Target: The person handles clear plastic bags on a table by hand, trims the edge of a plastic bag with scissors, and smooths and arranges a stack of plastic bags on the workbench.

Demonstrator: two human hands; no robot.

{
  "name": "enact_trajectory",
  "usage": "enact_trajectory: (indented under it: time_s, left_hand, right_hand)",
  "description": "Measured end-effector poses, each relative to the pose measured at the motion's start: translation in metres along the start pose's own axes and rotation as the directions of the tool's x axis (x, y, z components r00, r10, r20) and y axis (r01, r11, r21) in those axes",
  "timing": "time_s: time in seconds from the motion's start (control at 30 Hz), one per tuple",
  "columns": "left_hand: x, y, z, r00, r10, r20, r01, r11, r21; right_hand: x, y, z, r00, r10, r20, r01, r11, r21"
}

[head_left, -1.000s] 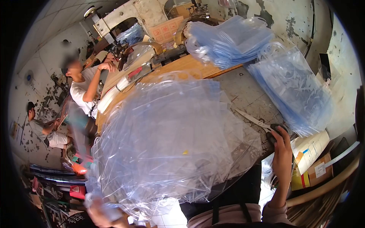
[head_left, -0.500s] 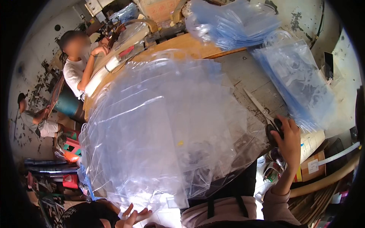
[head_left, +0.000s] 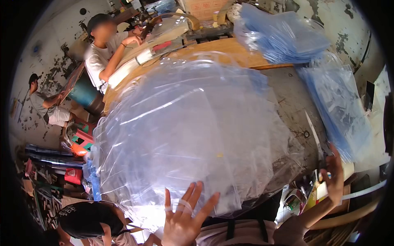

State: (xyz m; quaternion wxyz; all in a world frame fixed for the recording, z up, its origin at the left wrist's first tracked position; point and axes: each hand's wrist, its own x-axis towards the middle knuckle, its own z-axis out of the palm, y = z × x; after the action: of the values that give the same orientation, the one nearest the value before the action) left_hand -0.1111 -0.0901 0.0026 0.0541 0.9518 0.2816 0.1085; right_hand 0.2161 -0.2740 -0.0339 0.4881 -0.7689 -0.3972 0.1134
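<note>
A broad fanned pile of clear plastic sheets point(head_left: 176, 123) covers the middle of the table. My left hand point(head_left: 182, 219) lies on the pile's near edge with its fingers spread, a loop of clear plastic showing across them. At the right, my right hand point(head_left: 334, 176) has its fingers round the dark handles of a pair of scissors point(head_left: 315, 133), whose blades point away from me over the grey tabletop. Beyond the scissors lies a stack of bluish clear plastic bags point(head_left: 340, 106). Another bluish stack point(head_left: 283, 35) rests at the back.
A co-worker in a white shirt point(head_left: 98, 61) sits at the far left, another person point(head_left: 47, 104) behind. A person in black point(head_left: 90, 221) is low at the near left. A wooden board point(head_left: 230, 47) edges the table. Cardboard and a tube point(head_left: 349, 213) are at the lower right.
My left hand has come up from the lower left onto the sheets, fingers spread. My right hand and the scissors have shifted right in the view, the blades now steeper. The whole view has also shifted.
</note>
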Motion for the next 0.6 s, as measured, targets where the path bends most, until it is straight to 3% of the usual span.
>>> enact_trajectory:
  time_s: [0.03, 0.1, 0.13, 0.2, 0.23, 0.27, 0.3, 0.33, 0.37, 0.4, 0.47, 0.53, 0.6]
  left_hand:
    - [0.009, 0.002, 0.002, 1.0, 0.011, 0.009, -0.011, 1.0, -0.012]
    - [0.027, 0.011, 0.017, 0.994, -0.036, -0.104, 0.054, 0.983, 0.178]
    - [0.023, 0.013, 0.034, 0.994, -0.075, -0.085, 0.081, 0.995, 0.06]
    - [0.013, 0.012, 0.04, 0.996, -0.066, -0.062, 0.066, 0.998, -0.011]
    - [0.008, 0.012, 0.041, 0.996, -0.085, -0.036, 0.081, 0.993, -0.084]
    - [-0.001, 0.014, 0.038, 0.985, -0.023, -0.174, -0.024, 0.965, -0.263]
    - [-0.012, 0.015, 0.028, 0.985, -0.037, -0.167, -0.008, 0.966, -0.26]
    - [-0.027, 0.013, 0.015, 0.993, -0.006, 0.116, 0.021, 0.991, -0.133]
    - [-0.038, 0.009, 0.004, 0.92, -0.007, 0.391, 0.01, 1.0, -0.005]
    - [-0.046, 0.002, -0.005, 0.919, -0.018, 0.394, 0.021, 1.0, -0.004]
    - [-0.062, -0.018, -0.027, 0.916, 0.085, 0.392, -0.016, 0.984, -0.176]
    - [-0.076, -0.038, -0.047, 0.909, 0.194, 0.37, -0.06, 0.937, -0.344]
    - [-0.083, -0.047, -0.057, 0.895, 0.304, 0.327, -0.107, 0.857, -0.504]
  right_hand:
    - [-0.006, -0.009, 0.01, 0.996, -0.088, 0.021, 0.088, 0.996, -0.026]
    - [-0.001, -0.057, 0.052, 0.952, -0.223, 0.208, 0.216, 0.975, 0.056]
    - [-0.003, -0.068, 0.065, 0.875, -0.284, 0.392, 0.283, 0.957, 0.062]
    - [-0.007, -0.086, 0.083, 0.652, -0.321, 0.687, 0.357, 0.929, 0.095]
    - [-0.006, -0.09, 0.09, 0.651, -0.32, 0.688, 0.352, 0.931, 0.1]
    - [-0.004, -0.094, 0.096, 0.595, -0.336, 0.73, 0.363, 0.923, 0.129]
    - [-0.003, -0.096, 0.101, 0.531, -0.354, 0.77, 0.376, 0.913, 0.16]
    - [-0.002, -0.098, 0.104, 0.544, -0.314, 0.778, 0.326, 0.934, 0.149]
    - [-0.004, -0.096, 0.105, 0.534, -0.316, 0.785, 0.324, 0.933, 0.155]
    - [-0.008, -0.093, 0.104, 0.579, -0.268, 0.77, 0.269, 0.954, 0.13]
    - [-0.015, -0.087, 0.101, 0.614, -0.224, 0.757, 0.214, 0.97, 0.113]
    - [-0.021, -0.08, 0.095, 0.745, -0.151, 0.65, 0.076, 0.987, 0.142]
    - [-0.023, -0.073, 0.09, 0.796, -0.116, 0.594, 0.011, 0.984, 0.177]
